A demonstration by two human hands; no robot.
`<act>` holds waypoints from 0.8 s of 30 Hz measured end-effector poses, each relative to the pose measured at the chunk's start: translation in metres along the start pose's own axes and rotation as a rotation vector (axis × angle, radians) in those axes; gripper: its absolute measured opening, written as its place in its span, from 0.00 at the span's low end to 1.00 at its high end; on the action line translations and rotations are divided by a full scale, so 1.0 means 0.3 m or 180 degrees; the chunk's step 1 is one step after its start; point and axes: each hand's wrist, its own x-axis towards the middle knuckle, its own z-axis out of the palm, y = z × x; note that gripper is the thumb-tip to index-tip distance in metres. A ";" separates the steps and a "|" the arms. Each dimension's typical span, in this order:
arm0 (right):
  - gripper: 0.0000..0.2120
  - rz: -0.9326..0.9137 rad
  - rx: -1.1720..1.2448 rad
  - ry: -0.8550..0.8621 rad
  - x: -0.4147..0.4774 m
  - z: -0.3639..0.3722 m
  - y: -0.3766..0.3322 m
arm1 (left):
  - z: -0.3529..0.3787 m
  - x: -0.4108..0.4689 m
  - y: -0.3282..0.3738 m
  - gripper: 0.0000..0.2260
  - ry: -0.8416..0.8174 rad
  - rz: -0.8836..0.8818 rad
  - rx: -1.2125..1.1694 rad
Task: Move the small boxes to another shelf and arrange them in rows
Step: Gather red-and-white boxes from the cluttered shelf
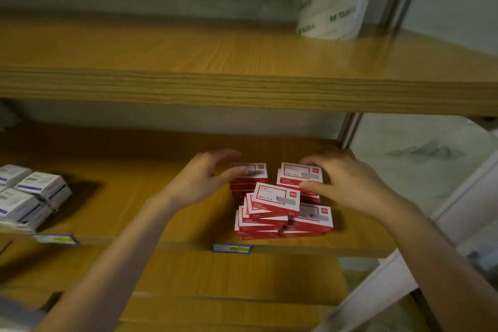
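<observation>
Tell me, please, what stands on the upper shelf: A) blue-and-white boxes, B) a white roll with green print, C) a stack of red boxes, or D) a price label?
B: the white roll stands at the back right of the upper shelf, while the red boxes lie one shelf lower.

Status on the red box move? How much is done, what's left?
Done: nothing visible yet; the upper shelf shows only a white roll. In hand: the right hand pinches the top of the back right stack; the left hand curls over the back left stack, grip unclear. Left: every red box, including the skewed front stacks, sits on the middle shelf; moving and rowing remain.
</observation>
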 end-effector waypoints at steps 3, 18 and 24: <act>0.24 -0.0069 -0.0086 -0.0054 0.002 -0.007 -0.011 | -0.028 -0.033 -0.003 0.18 0.0158 0.0060 0.0264; 0.18 -0.1850 0.0098 0.0317 0.103 -0.043 -0.491 | -0.287 -0.428 -0.117 0.21 0.0737 -0.0561 0.1169; 0.18 -0.2431 0.0151 0.0091 0.145 0.025 -0.796 | -0.426 -0.697 -0.177 0.11 0.1042 -0.1171 0.1765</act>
